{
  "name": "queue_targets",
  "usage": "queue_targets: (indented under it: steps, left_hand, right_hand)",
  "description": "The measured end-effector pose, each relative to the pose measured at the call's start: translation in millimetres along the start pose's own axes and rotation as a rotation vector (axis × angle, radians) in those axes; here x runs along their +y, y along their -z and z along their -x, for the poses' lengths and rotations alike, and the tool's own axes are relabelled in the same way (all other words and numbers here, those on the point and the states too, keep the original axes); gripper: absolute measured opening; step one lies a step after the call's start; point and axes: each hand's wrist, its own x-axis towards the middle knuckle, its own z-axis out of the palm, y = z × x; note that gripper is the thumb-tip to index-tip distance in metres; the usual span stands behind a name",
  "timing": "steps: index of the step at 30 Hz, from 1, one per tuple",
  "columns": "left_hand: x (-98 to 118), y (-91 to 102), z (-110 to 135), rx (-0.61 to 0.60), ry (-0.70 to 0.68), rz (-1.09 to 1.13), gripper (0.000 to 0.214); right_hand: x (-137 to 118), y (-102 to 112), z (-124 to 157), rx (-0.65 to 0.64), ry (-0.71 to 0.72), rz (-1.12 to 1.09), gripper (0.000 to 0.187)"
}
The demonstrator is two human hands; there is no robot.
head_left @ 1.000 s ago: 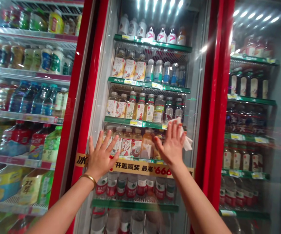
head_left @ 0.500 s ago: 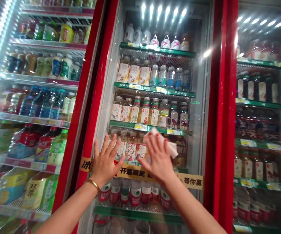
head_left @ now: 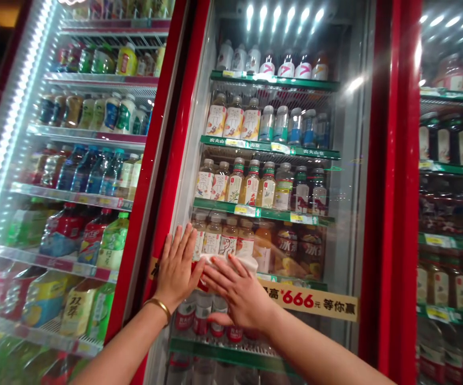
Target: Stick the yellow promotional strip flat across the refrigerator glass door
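My left hand (head_left: 176,271) lies against the left side of the middle fridge's glass door (head_left: 346,214), at its red frame (head_left: 183,117). Its fingers are stretched out and hold nothing; a gold bangle (head_left: 160,310) circles the wrist. My right hand (head_left: 241,294) presses a folded white cloth (head_left: 251,263) onto the glass, fingers pointing left and nearly touching the left thumb. Most of the cloth is hidden under that hand. Both hands partly cover a gold printed strip (head_left: 336,306) across the door.
Behind the glass, bottled drinks (head_left: 251,184) stand on green-edged shelves (head_left: 263,211). To the left is a lit drinks cooler (head_left: 83,195) with several shelves of bottles. Another red-framed fridge (head_left: 408,203) stands at the right.
My right hand has slid left and down across the glass with the cloth, turning its fingers leftward. My left hand stays on the door's left side, its fingers closer together. The view has shifted slightly.
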Motion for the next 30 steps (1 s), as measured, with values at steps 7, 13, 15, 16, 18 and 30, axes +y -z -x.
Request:
queue_targets:
  steps: [7, 13, 15, 16, 18, 30]
  left_hand:
    - [1.1, -0.5, 1.6, 0.013, 0.016, 0.008, 0.074]
    - [-1.6, -3.2, 7.7, 0.079, 0.000, 0.016, 0.083]
    - [-2.3, -3.4, 8.5, 0.073, -0.005, 0.019, 0.082]
    - [-2.5, -3.6, 8.6, 0.063, -0.007, 0.021, 0.080]
    - [-2.9, -4.1, 8.3, 0.039, -0.010, 0.030, 0.079]
    - [5.3, 4.4, 5.8, -0.040, 0.001, 0.040, 0.079]
  right_hand:
    - [57.4, 20.9, -45.2, 0.159, -0.492, 0.101, 0.085]
    - [36.8, 3.3, -79.6, -0.014, 0.129, -0.024, 0.068]
    - [49.0, 9.0, -87.2, -0.012, 0.134, -0.023, 0.066]
    - [59.1, 14.5, -93.9, 0.019, 0.028, -0.010, 0.067]
    - [75.3, 24.8, -110.0, 0.096, -0.277, 0.022, 0.068]
    - [21.1, 13.3, 87.4, 0.022, -0.575, 0.128, 0.079]
